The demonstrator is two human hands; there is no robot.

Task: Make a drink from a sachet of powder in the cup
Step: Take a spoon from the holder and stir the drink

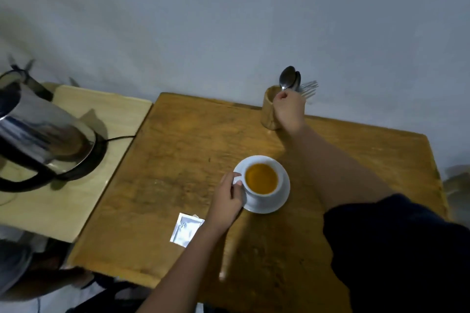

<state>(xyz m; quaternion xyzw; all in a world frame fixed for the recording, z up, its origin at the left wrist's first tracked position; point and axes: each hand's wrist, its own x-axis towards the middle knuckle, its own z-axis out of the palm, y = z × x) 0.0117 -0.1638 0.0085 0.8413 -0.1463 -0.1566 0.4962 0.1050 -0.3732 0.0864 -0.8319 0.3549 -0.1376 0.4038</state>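
Observation:
A white cup [272, 192] full of orange liquid stands on a white saucer [283, 201] in the middle of the brown wooden table [178, 160]. My left hand [227, 198] pinches the cup's handle. My right hand [290, 109] reaches to the wooden cutlery holder [269, 114] at the table's far edge, its fingers closed around the stem of a spoon [287, 79] that stands in the holder. A silver sachet [187, 230], torn at one end, lies flat on the table to the left of my left wrist.
A steel electric kettle [43, 134] sits on its black base on a lighter wooden side table [84, 198] at the left, its cord running toward the brown table. Forks [309, 89] stand in the holder too. A grey wall rises behind.

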